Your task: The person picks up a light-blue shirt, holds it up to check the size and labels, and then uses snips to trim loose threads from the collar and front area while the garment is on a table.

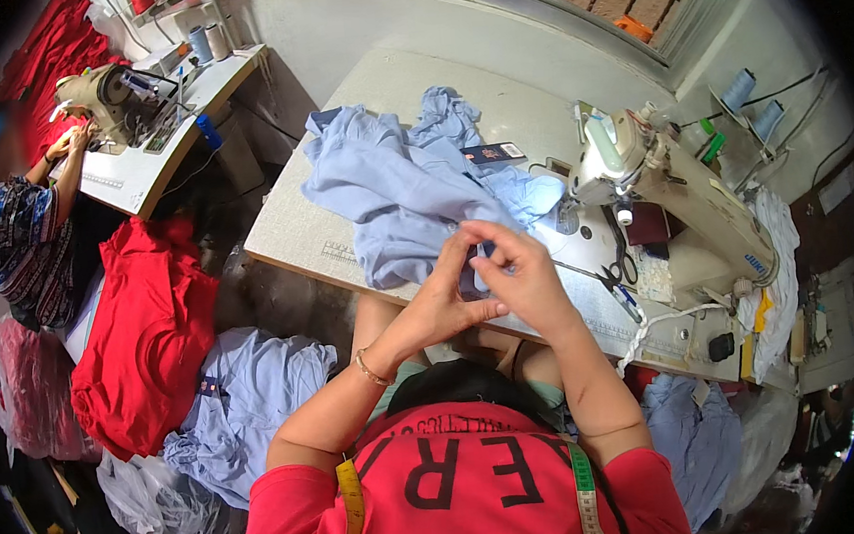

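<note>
My left hand (445, 294) and my right hand (525, 273) come together just over the front edge of the sewing table. Both have curled, pinched fingers, with the fingertips nearly meeting. Whatever they hold is too small or too hidden to make out. Directly behind them a light blue garment (380, 185) lies bunched on the table, part of it reaching toward the needle area of the sewing machine (686, 181). On the cloth rests a dark tag (494, 153).
Black scissors (622, 270) lie right of my hands, near pens (627, 301). Red cloth (151, 334) and pale blue garments (256, 386) are heaped at my left. Another person (23, 229) works at a second sewing machine (105, 100). More blue cloth (688, 437) hangs at lower right.
</note>
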Demonstrator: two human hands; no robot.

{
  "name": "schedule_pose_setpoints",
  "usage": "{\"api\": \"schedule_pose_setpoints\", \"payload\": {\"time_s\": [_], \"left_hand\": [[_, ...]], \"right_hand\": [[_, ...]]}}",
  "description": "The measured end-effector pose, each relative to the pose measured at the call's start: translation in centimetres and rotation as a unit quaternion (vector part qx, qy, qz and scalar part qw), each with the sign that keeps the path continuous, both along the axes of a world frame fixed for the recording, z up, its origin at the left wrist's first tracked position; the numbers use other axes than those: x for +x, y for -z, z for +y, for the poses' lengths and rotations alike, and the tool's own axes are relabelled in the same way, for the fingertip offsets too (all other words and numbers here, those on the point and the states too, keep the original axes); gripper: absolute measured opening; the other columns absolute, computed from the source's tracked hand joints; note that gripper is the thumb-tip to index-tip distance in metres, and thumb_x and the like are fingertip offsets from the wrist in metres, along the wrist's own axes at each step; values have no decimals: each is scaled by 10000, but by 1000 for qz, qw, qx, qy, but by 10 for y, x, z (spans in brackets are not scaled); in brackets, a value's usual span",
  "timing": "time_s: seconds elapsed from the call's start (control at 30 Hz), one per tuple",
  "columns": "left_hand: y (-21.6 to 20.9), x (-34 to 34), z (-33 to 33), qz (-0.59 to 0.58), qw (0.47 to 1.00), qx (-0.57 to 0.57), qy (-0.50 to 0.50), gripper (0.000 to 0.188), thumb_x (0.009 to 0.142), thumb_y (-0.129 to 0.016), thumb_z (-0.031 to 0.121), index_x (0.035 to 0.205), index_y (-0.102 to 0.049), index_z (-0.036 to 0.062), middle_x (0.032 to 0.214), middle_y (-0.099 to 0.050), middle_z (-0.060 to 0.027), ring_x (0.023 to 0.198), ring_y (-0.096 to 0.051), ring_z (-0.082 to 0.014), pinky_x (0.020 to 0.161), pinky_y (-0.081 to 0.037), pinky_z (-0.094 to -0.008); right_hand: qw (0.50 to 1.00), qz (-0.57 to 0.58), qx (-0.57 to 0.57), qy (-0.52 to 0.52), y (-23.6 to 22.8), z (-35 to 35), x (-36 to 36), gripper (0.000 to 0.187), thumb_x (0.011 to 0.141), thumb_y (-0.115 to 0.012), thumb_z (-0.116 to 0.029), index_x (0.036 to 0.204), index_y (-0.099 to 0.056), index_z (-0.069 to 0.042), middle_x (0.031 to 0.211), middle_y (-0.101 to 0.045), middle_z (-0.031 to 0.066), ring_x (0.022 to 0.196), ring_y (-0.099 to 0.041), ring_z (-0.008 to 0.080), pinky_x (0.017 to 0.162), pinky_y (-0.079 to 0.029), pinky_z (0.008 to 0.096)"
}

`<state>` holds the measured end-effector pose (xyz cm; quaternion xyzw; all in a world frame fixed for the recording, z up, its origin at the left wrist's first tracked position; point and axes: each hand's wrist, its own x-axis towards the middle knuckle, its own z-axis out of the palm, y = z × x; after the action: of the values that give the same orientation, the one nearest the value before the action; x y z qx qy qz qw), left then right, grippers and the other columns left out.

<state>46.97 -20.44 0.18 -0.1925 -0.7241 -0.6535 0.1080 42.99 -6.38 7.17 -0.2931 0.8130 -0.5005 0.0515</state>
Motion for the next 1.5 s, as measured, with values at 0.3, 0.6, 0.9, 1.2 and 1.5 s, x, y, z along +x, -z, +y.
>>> {"api": "schedule_pose_setpoints", "payload": {"time_s": [0.3, 0.6, 0.9, 1.2, 1.5], "left_hand": [[23, -5, 16, -76, 994, -46, -62, 552, 825, -665, 121, 1245, -319, 24, 1183, -408, -111, 1116, -407, -201, 913, -390, -331], [0, -8, -7, -251, 840, 478, -43, 113, 908, -615, 184, 880, -541, 104, 866, -550, 11, 813, -520, -83, 690, -443, -277], [-2, -10, -21, -316, 758, 570, -30, 185, 927, -576, 181, 1053, -544, 49, 1020, -613, -65, 973, -616, -206, 850, -518, -369], [-3, -12, -20, -314, 765, 561, -39, 226, 931, -579, 216, 1096, -561, 64, 1048, -616, -55, 1002, -605, -217, 904, -500, -418], [11, -15, -36, -276, 793, 540, 54, 340, 961, -517, 317, 1215, -494, 92, 1195, -571, -80, 1088, -570, -227, 940, -468, -427]], "right_hand": [[953, 204, 217, -55, -14, -37, 29, 594, 812, -535, -31, 1378, -357, 3, 1072, -532, 283, 773, -636, 364, 721, -515, 432], [941, 311, 49, -120, 4, -23, 14, 375, 811, -624, -99, 1175, -539, -65, 1075, -598, 101, 1037, -570, 289, 972, -394, 426], [931, 330, 153, -22, 52, 21, -9, 231, 795, -646, -139, 1012, -576, -106, 929, -607, 38, 857, -575, 244, 969, -294, 454], [964, 249, 79, -49, 62, 24, -7, 271, 825, -657, -145, 1067, -564, -67, 1015, -586, 67, 837, -593, 229, 807, -417, 377], [987, -68, -142, 8, 56, -21, -12, 590, 776, -706, -44, 1310, -456, -46, 1190, -548, 104, 682, -508, 88, 656, -458, 236]]}}
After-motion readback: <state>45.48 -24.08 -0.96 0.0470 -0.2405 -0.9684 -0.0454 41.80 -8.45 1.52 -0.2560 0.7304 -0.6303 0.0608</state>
